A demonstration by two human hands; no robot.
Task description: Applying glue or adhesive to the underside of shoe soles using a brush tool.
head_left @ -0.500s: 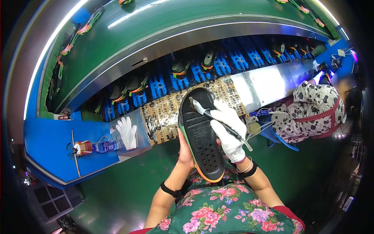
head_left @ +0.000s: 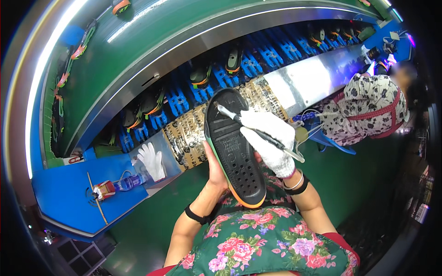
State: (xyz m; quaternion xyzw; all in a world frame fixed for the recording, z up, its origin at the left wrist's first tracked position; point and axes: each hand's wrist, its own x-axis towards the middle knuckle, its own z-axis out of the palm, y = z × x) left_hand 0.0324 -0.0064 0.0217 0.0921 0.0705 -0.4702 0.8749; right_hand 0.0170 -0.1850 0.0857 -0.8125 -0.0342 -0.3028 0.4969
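Above the green floor (head_left: 184,230), a bare left hand (head_left: 216,170) keeps its grip clamped on a black perforated sole with green-and-orange sides (head_left: 230,145), held over the surface's near edge. The white-gloved right hand (head_left: 274,142) has its grip closed round a slim black-handled brush (head_left: 229,113), tip at the sole's far end. On the metal surface (head_left: 290,87), a white fabric glove (head_left: 151,162) lies toward the blue left end; a co-worker (head_left: 368,106) is by the right end. Past the far edge run blue holders (head_left: 251,64), then a green belt (head_left: 184,27).
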